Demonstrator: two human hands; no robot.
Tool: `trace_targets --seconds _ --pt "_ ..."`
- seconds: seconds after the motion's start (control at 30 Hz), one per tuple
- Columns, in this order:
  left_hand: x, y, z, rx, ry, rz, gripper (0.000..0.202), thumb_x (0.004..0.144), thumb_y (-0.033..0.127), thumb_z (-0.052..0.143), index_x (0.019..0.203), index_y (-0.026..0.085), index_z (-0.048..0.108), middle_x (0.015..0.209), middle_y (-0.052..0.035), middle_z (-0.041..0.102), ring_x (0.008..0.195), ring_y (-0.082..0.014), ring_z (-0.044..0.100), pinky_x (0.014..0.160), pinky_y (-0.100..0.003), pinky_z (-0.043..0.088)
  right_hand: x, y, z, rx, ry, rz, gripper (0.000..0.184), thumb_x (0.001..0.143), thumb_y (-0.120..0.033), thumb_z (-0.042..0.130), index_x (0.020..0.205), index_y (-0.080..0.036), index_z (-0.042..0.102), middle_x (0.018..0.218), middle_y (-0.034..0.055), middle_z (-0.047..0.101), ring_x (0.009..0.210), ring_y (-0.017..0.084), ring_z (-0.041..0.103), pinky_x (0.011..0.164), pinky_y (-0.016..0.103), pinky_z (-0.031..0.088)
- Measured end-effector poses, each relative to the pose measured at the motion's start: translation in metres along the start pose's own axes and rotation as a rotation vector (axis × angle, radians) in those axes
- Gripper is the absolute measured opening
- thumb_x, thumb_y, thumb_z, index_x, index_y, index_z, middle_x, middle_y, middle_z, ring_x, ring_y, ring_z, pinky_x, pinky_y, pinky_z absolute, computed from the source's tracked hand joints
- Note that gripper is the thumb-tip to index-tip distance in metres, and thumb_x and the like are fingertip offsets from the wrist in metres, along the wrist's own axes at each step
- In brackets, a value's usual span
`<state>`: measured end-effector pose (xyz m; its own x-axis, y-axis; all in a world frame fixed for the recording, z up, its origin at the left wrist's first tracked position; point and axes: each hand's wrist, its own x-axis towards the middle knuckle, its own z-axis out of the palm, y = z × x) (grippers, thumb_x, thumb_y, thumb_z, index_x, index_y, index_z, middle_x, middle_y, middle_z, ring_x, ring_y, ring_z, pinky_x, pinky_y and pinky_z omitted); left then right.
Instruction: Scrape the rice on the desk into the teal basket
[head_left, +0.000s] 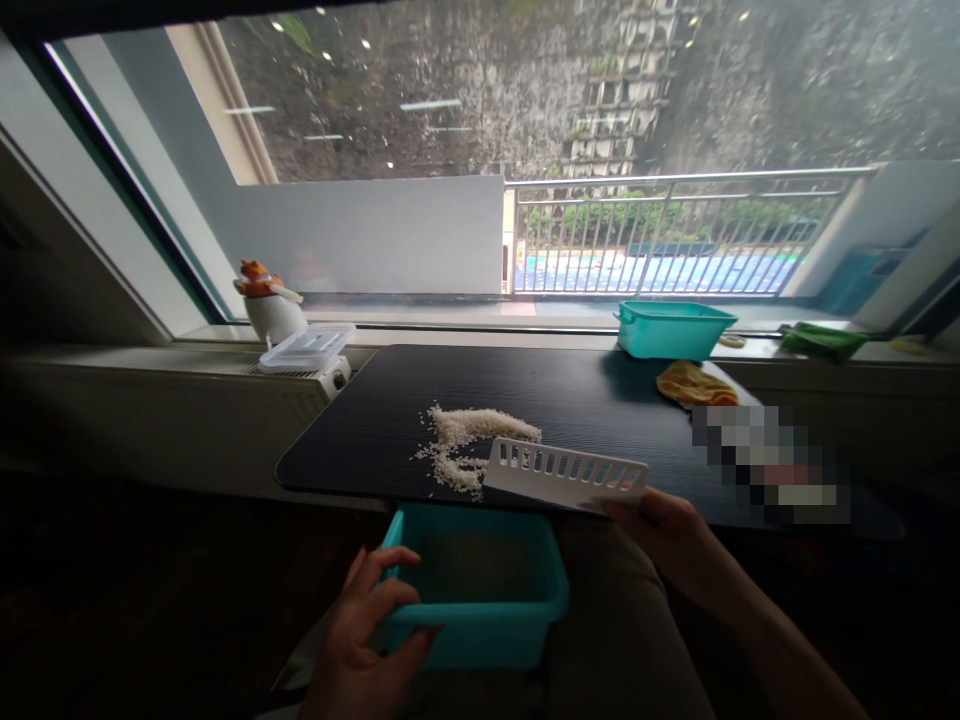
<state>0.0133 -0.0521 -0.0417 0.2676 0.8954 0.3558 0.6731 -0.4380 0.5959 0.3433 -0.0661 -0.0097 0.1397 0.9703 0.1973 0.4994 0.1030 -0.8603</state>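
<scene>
My left hand (379, 625) grips the left side of a teal plastic bin (480, 632), fingers over its rim. The bin sits below the front edge of the black table (360, 390); its inside is dim, so I cannot make out what covers the bottom. In my right hand (667, 530) is a white slotted plastic strip (562, 475), held by its right end. Its left end reaches the spilled white rice grains (484, 425), which lie in a curved heap on the tabletop near the front edge.
A second teal bin (675, 330) stands at the table's back right, with a yellow cloth (694, 385) before it. On the left are a clear plastic lid (309, 348) and a white pot-like figure (274, 312). Green cloth-like material (821, 341) lies on the right sill.
</scene>
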Motion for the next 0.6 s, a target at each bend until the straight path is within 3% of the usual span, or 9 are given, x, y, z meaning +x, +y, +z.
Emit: trace_targets --seconds 0.23,0.43,0.6 --pt "0.001 0.004 0.002 -0.019 0.042 -0.006 0.016 0.072 0.032 0.063 0.062 0.020 0.060 0.105 -0.0064 0.061 0.097 -0.0253 0.063 0.084 -0.039 0.053 -0.003 -0.005 -0.006 0.020 0.000 -0.019 0.025 0.082 -0.035 0.061 0.098 -0.019 0.071 0.096 0.0051 0.074 0.091 0.026 0.067 0.083 0.038 0.053" --pt "0.000 0.006 -0.001 -0.004 -0.025 -0.026 0.014 0.073 0.030 0.064 0.064 0.020 0.061 0.108 -0.0070 0.060 0.097 -0.0247 0.063 0.068 -0.028 0.056 0.002 -0.003 -0.001 -0.001 -0.062 -0.051 0.024 0.082 -0.033 0.059 0.097 -0.019 0.072 0.093 0.0045 0.075 0.087 0.025 0.068 0.078 0.037 0.055" --pt "0.000 0.005 -0.001 0.005 -0.018 -0.033 0.015 0.072 0.031 0.065 0.063 0.020 0.061 0.107 -0.0072 0.061 0.096 -0.0252 0.064 0.065 -0.027 0.056 0.012 -0.004 0.003 -0.035 -0.033 -0.082 0.022 0.082 -0.030 0.058 0.096 -0.020 0.072 0.091 0.0038 0.075 0.084 0.025 0.068 0.076 0.038 0.055"
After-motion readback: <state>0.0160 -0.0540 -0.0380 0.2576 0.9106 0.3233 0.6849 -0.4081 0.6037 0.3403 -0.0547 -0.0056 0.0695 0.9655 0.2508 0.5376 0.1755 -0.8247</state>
